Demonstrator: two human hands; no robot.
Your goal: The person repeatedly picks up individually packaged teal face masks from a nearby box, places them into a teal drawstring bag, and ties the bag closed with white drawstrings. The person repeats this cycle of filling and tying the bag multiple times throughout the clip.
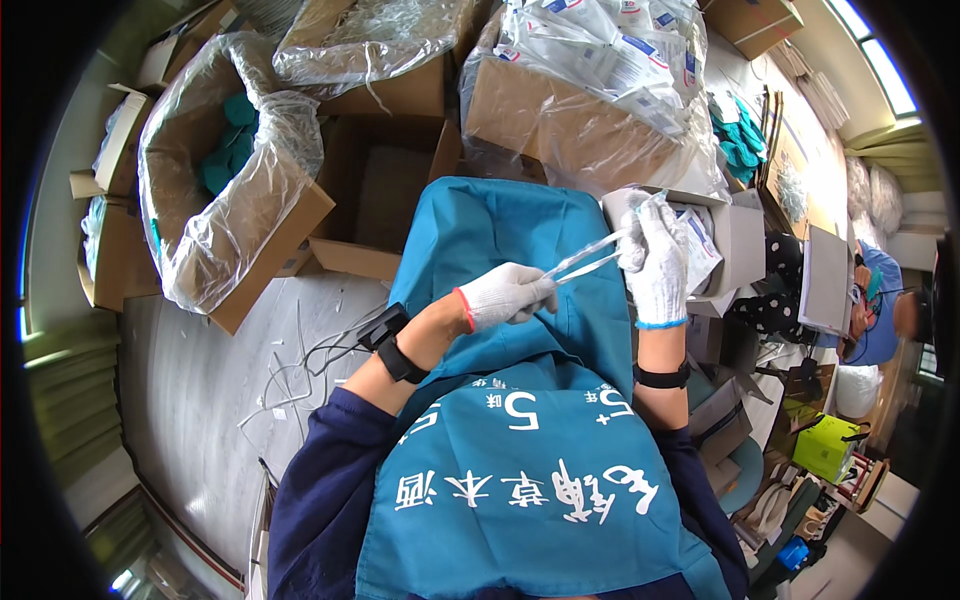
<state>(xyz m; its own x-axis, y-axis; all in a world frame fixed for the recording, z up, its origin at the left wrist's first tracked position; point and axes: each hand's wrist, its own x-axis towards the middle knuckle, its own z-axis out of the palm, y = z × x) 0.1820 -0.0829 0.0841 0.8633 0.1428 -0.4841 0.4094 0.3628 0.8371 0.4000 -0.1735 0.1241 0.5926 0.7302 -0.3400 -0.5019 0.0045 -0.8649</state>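
Holding glossy, whitish-clear strands [588, 264] over the apron [500, 442], spread in a narrow V from left hand [500, 297] to right hand [655, 255]. Gripped by curled, closed fingers at both ends. Hemmed in by cartons [565, 125] far side, white box [742, 250] just right; more room left, over cable-strewn floor [200, 370].

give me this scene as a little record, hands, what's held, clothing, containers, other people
left hand: white glove, red cuff edge, gripping clear strands
right hand: white glove, blue cuff edge, gripping the same strands higher up
held: thin clear strands, possibly tubing, stretched between the hands
clothing: teal apron over dark blue sleeves
front container: cardboard box piled with white-and-blue packages
left container: plastic-lined box holding teal items
others: person in blue, far right
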